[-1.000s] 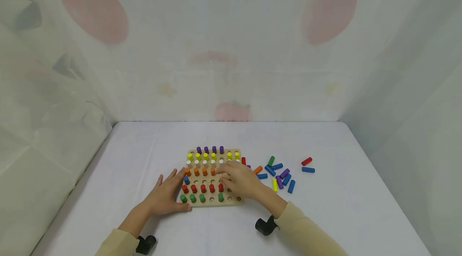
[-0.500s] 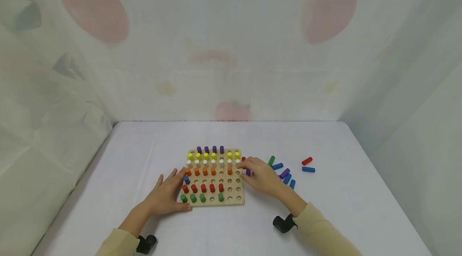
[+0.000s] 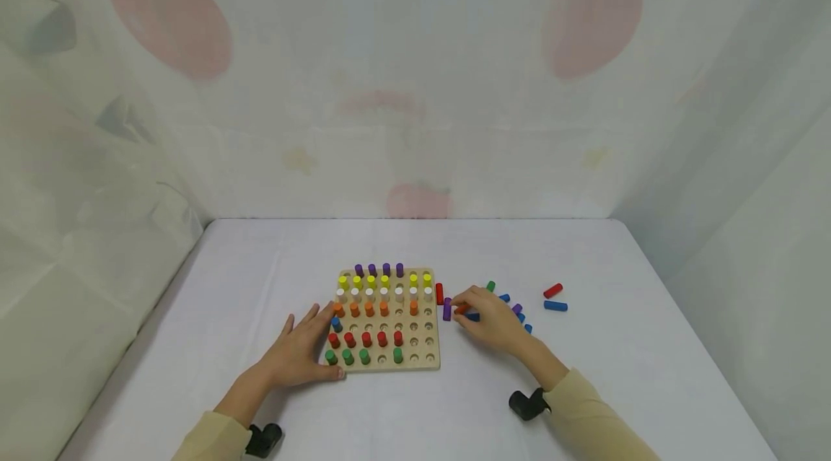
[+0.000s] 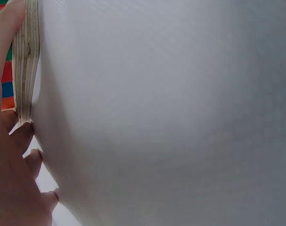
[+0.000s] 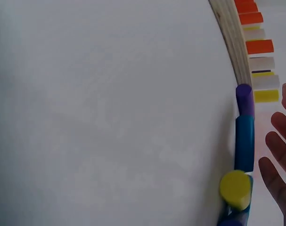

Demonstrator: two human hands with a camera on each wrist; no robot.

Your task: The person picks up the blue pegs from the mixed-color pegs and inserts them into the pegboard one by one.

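Observation:
A wooden pegboard (image 3: 418, 360) stands on the table, with rows of purple, yellow, white, orange, red and green pegs and one blue peg upright in it. My left hand (image 3: 295, 351) rests spread at its left side, thumb along the front-left corner; the left wrist view shows the thumb against the board's edge. To the board's right, my right hand (image 3: 495, 320) pinches an orange peg (image 3: 462, 309) low over the table between thumb and index finger. The right wrist view shows only some fingers (image 5: 277, 141), and not that peg.
A red peg (image 3: 439, 293) and a purple peg (image 3: 447, 309) lie just right of the board. Several loose pegs, among them a blue peg (image 3: 474, 317) and a green peg (image 3: 490, 286), lie around the right hand. Another red peg (image 3: 553, 291) and blue peg (image 3: 555, 306) lie farther right.
My right hand has moved right, from over the board to the loose orange peg, uncovering an upright orange peg in the orange row. The left hand has stayed in place.

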